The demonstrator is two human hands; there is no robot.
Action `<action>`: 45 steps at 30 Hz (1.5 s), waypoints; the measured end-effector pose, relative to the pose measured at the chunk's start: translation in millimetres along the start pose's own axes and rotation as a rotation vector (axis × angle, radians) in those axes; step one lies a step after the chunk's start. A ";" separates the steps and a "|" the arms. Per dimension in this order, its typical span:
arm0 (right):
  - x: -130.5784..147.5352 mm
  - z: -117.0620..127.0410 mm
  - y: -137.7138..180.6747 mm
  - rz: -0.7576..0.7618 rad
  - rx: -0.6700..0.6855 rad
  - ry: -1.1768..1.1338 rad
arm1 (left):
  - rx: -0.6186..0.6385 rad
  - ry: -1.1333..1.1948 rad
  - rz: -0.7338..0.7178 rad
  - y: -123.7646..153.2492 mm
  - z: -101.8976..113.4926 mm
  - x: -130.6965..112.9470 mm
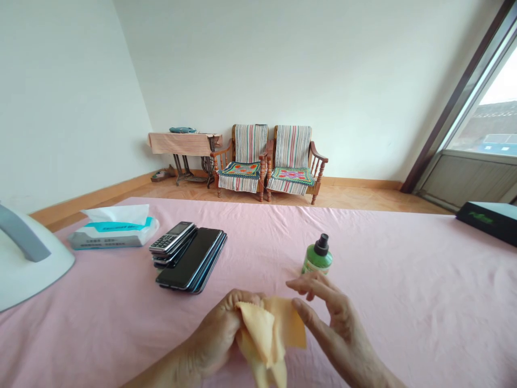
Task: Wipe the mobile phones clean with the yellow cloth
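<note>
My left hand [222,328] is closed around a pale yellow cleaning cloth [260,326]. The cloth is bunched at the grip, and its pinked-edge folds hang down below. To its right is my right hand [337,318], thumb and fingers apart. Its thumb tip is at the cloth's right-hand flap; whether it touches I cannot tell. Just beyond those fingers stands a green spray bottle [318,258] with a black pump top, its lower part hidden by my right hand. Further left lie a stack of smartphones [191,258] and a stack of keypad phones [173,237], side by side.
A pink sheet [404,280] covers the table. On its left are a tissue pack [115,234] and a white appliance with a grey handle [30,264]; a black box [488,221] sits far right. Two wooden armchairs [291,156] and a cloth-covered sewing table [181,144] stand beyond.
</note>
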State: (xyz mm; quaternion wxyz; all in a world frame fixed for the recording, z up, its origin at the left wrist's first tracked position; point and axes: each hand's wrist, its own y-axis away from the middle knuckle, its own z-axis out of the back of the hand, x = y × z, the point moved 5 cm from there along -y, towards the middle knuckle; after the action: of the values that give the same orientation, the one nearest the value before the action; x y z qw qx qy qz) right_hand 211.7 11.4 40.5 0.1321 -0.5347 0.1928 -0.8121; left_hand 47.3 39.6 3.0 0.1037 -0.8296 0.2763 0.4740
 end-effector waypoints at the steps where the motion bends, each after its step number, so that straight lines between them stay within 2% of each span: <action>1: -1.0 -1.9 -0.3 -0.006 0.017 -0.020 | 0.028 -0.008 0.009 0.7 -2.8 0.1; 4: -6.9 -12.1 1.0 -0.130 0.138 -0.162 | 0.018 -0.006 0.046 2.2 -4.0 1.5; 7: -14.3 -26.6 5.1 -0.334 0.303 -0.458 | -0.039 -0.008 0.072 2.5 1.3 2.8; 9: -19.4 -29.5 6.4 -0.448 0.289 -0.638 | 0.021 -0.045 0.060 1.8 0.3 0.7; 11: -24.8 -25.4 5.6 -0.505 0.186 -0.730 | 0.110 -0.087 0.029 0.7 -2.3 -3.2; 13: -28.9 -19.7 4.3 -0.529 0.110 -0.774 | 0.131 -0.106 -0.022 -1.5 -1.1 -8.1; 16: -33.3 -15.0 2.7 -0.567 0.069 -0.824 | 0.066 -0.097 -0.092 -6.0 6.8 -12.9; 19: -33.0 -17.5 2.0 -0.566 0.082 -0.833 | -0.021 -0.168 -0.139 -8.2 14.0 -14.1; 22: -26.7 -24.7 4.4 -0.537 0.123 -0.808 | -0.076 -0.349 -0.164 -4.9 12.0 -13.6; 25: -14.9 -30.8 7.8 -0.486 0.189 -0.787 | 0.001 -0.460 -0.178 2.5 -4.4 -10.7; 28: -6.4 -31.1 9.0 -0.443 0.208 -0.734 | 0.097 -0.460 -0.141 8.3 -20.4 -3.1; 32: -11.4 -27.0 5.9 -0.427 0.155 -0.601 | -0.028 -0.303 0.042 5.5 -12.3 9.8; 36: -23.0 -17.1 1.4 -0.394 0.061 -0.384 | -0.175 -0.063 -0.003 -3.4 7.6 3.8; 40: -20.4 11.2 -2.8 -0.239 -0.207 -0.066 | -0.237 -0.010 -0.072 -9.1 19.7 -5.0; 43: -14.4 35.0 -5.9 -0.114 -0.452 0.064 | -0.220 -0.039 -0.069 -10.2 19.0 -5.5; 45: -14.9 44.5 -10.1 -0.051 -0.543 0.125 | -0.192 -0.075 -0.054 -10.2 16.2 -3.8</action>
State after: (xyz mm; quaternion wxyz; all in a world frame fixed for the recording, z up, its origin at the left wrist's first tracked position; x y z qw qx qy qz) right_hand 258.4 19.1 48.7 -0.0485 -0.5041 0.3977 -0.7651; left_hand 39.7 56.5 -3.3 0.0468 -0.8245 0.2032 0.5261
